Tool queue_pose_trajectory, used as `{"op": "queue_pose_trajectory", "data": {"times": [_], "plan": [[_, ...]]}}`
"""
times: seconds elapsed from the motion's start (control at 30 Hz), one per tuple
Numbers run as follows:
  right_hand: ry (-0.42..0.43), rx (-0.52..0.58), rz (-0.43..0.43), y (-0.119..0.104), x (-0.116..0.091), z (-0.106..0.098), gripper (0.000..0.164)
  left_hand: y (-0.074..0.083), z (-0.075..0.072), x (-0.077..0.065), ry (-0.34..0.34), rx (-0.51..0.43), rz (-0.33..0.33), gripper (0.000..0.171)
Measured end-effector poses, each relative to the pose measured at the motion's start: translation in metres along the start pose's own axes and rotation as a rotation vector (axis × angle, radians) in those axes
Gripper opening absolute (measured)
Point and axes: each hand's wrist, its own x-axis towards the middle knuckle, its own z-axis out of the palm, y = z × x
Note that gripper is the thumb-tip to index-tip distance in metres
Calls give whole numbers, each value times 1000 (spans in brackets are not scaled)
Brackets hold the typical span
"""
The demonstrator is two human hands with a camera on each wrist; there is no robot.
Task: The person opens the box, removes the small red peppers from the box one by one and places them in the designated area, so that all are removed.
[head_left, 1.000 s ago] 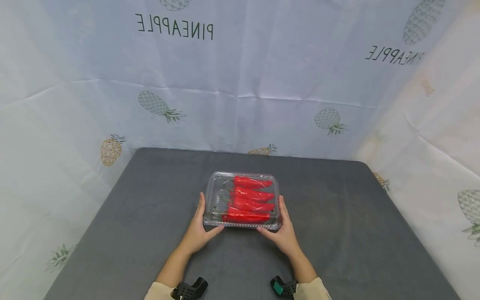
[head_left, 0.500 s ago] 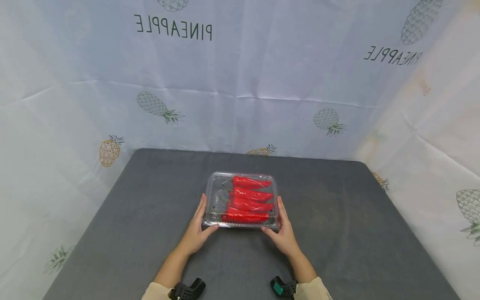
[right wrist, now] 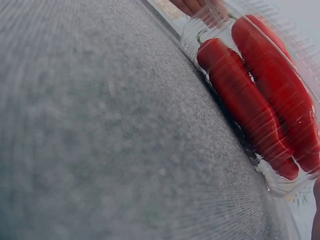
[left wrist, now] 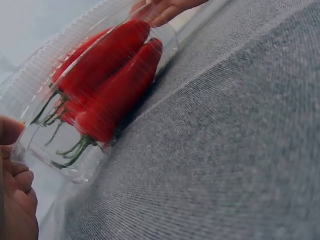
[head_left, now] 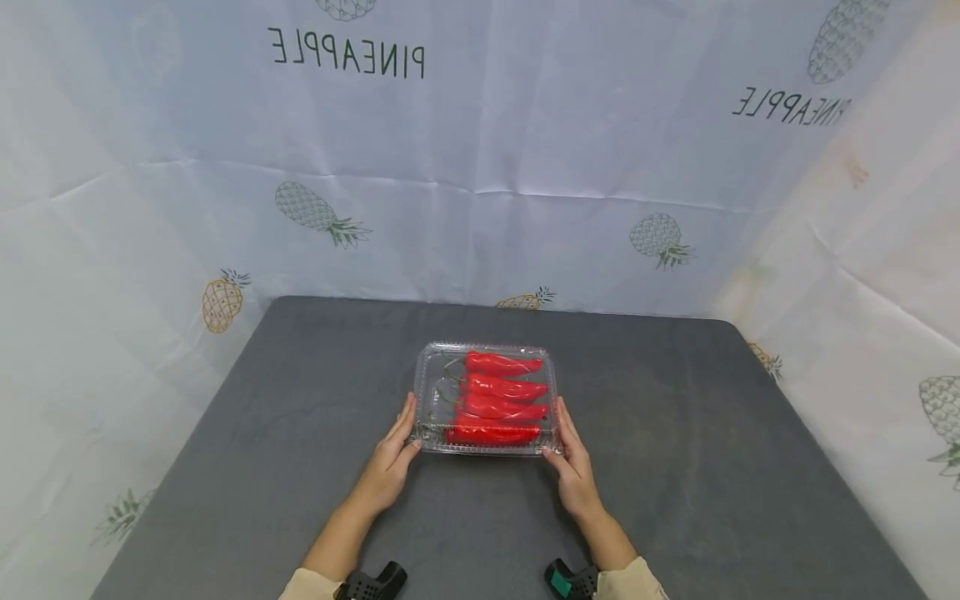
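Note:
A clear plastic clamshell box (head_left: 435, 408) sits on the grey table, its lid down, with several red chili peppers (head_left: 498, 387) in a row inside. Their green stems (left wrist: 75, 152) point to the left. In the head view my left hand (head_left: 386, 471) rests at the box's left side, fingers stretched along it and thumb at the front left corner. My right hand (head_left: 577, 479) mirrors this at the right side, thumb by the front right corner. Only a sliver of the right hand shows in the right wrist view.
The grey cloth-covered table (head_left: 300, 400) extends around the box, its far edge near the back curtain. A pale curtain (head_left: 480, 150) printed with pineapples hangs behind and at both sides. Black wrist devices (head_left: 375, 581) sit below both hands.
Both thumbs have slid outward from the box's front edge to its corners, and the hands have drawn slightly back toward me. The box stays in place.

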Motion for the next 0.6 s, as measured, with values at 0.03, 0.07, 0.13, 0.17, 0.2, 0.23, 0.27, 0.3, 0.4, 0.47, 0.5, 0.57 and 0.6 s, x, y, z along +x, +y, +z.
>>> {"op": "queue_pose_trajectory", "data": {"times": [0.03,0.07,0.13,0.17,0.2,0.23,0.27,0.3,0.4,0.47,0.5,0.57,0.6], "plan": [[10,-19,-5,-5,0,0,59,0,0,0,-2,5,-6,53],[21,-38,-17,-9,0,0,58,0,0,0,-4,11,-12,53],[41,-82,-54,-15,0,1,57,0,0,0,-7,13,-23,54],[51,-99,-70,-20,1,2,55,-1,0,-1,-2,17,-20,54],[58,-114,-86,-25,1,3,54,-1,-1,-1,1,14,-16,54],[67,-128,-95,-30,2,4,53,-1,-1,-1,6,15,-7,54],[75,-137,-117,-30,3,4,52,-1,-2,0,11,15,1,54],[81,-150,-128,-31,3,5,51,-1,-3,0,15,17,5,54],[93,-178,-111,-37,5,6,48,-1,-4,1,15,38,6,54],[99,-199,-86,-38,5,5,49,-1,-5,2,6,54,-3,55],[99,-196,-73,-38,6,4,49,-1,-6,2,-1,61,-4,56],[100,-185,-55,-37,7,0,51,0,-7,4,-9,78,-1,59],[99,-182,-45,-34,8,-2,52,2,-8,6,-17,83,-5,61]]}}
